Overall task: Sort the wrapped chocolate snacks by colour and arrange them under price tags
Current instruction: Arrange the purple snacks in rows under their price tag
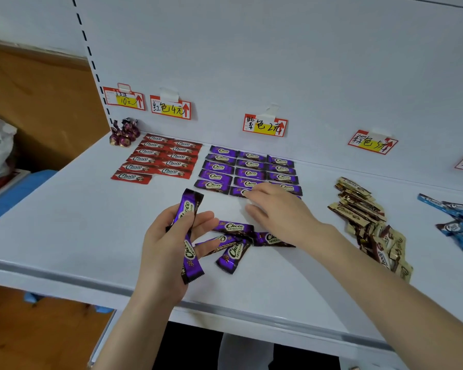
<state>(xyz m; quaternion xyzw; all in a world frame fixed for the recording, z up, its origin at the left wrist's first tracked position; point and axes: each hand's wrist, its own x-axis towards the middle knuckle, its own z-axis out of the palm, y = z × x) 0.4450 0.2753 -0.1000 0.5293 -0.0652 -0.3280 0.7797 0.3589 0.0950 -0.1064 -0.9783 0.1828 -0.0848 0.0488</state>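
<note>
left hand point(169, 252): fingers and thumb curled round two purple foil-wrapped choco bars point(189, 209), held upright, one overlapping the other, over the near middle of the white metal shelf point(64, 222). right hand point(281, 212): palm down, fingers nearly straight, fingertips point(248, 194) touching the near row of the purple bar grid point(249, 169), nothing gripped. a few loose purple bars point(235, 228) lie between the hands. the grid sits under the purple price tag point(264, 125) on the far wall. left of it, a red bar grid point(161, 158) lies under the red price tag point(170, 107); far left, round twisted-foil sweets point(125, 132). right, an unsorted brown-and-gold bar pile point(366, 217) and, at the edge, a blue bar pile point(457, 220).
</note>
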